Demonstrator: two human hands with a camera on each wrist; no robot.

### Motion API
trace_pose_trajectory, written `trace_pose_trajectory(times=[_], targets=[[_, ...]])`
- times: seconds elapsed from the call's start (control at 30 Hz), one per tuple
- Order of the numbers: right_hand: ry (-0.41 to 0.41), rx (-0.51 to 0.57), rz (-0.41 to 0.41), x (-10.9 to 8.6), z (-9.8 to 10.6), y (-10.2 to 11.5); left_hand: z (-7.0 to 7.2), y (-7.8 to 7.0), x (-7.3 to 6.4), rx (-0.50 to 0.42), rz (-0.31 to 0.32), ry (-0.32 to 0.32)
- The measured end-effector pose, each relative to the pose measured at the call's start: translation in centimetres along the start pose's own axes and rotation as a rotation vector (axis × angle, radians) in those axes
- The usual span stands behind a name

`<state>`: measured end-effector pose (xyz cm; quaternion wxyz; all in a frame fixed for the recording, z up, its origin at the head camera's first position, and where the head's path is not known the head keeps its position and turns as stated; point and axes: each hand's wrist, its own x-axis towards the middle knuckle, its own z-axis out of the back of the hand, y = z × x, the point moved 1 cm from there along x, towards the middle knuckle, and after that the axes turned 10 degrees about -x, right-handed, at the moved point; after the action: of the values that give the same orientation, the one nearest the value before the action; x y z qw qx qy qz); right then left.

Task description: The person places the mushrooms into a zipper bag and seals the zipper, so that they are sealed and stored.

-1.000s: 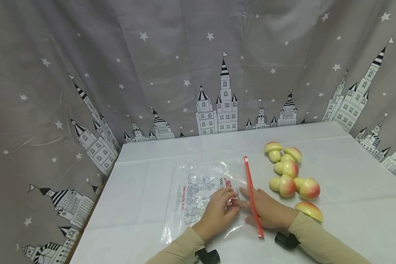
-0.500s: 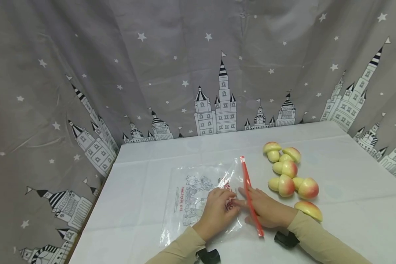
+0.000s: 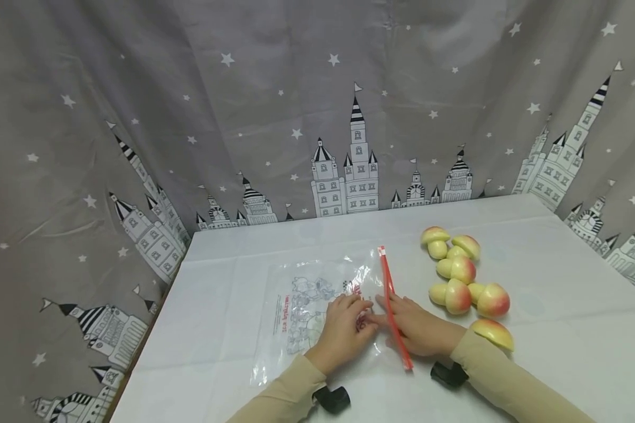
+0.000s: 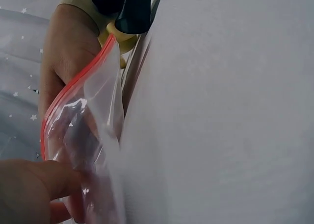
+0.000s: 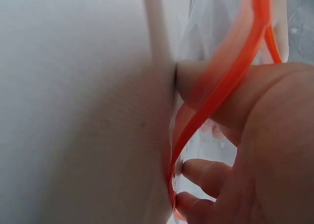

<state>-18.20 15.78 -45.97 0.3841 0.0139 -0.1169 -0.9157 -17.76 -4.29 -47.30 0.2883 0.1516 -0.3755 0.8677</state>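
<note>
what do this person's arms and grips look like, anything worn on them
Both arms wear plain, long beige sleeves: left sleeve, right sleeve. Each wrist carries a black, rounded unit, left unit and right unit. The left grip and right grip are bare hands, without gloves.

I see soft, even light in the head view, glinting off the plastic bag [image 3: 306, 317] toward six o'clock; my left-wrist feed runs dim, while shadow darkens the blurred tabletop [image 5: 83, 87] at seven o'clock in my right-wrist feed.
</note>
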Motion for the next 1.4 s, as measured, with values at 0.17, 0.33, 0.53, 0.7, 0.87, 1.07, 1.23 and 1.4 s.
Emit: trace_pose_trajectory(times=[0.17, 0.33, 0.53, 0.7, 0.87, 1.07, 1.23, 1.4], targets=[[0.024, -0.004, -0.027, 0.8, 0.0, -0.4, -0.1, 0.3, 0.3, -0.036, 0.06, 0.03], [0.041, 0.023, -0.043, 1.4, 0.1, -0.8, -0.1, 0.8, 0.5, -0.061, 0.129, 0.064], [0.021, 0.009, -0.004, 2.2, -0.3, -0.9, 0.2, 1.4, 0.5, -0.074, 0.171, 0.06], [0.006, -0.02, 0.01, 2.6, -0.3, -1.1, 0.2, 1.5, 0.7, -0.085, 0.186, 0.046], [-0.007, -0.004, 0.006, 2.4, -0.4, -1.1, -0.1, 1.6, 0.6, -0.107, 0.157, -0.002], [0.014, 0.052, -0.026, 2.1, -0.2, -0.9, -0.4, 1.6, 0.4, -0.12, 0.13, -0.029], [0.002, 0.059, -0.016, 2.0, -0.4, -0.8, -0.4, 1.7, 0.3, -0.106, 0.112, -0.052], [-0.006, 0.049, -0.022, 2.2, -0.5, -0.8, -0.3, 1.7, 0.3, -0.102, 0.1, -0.088]])
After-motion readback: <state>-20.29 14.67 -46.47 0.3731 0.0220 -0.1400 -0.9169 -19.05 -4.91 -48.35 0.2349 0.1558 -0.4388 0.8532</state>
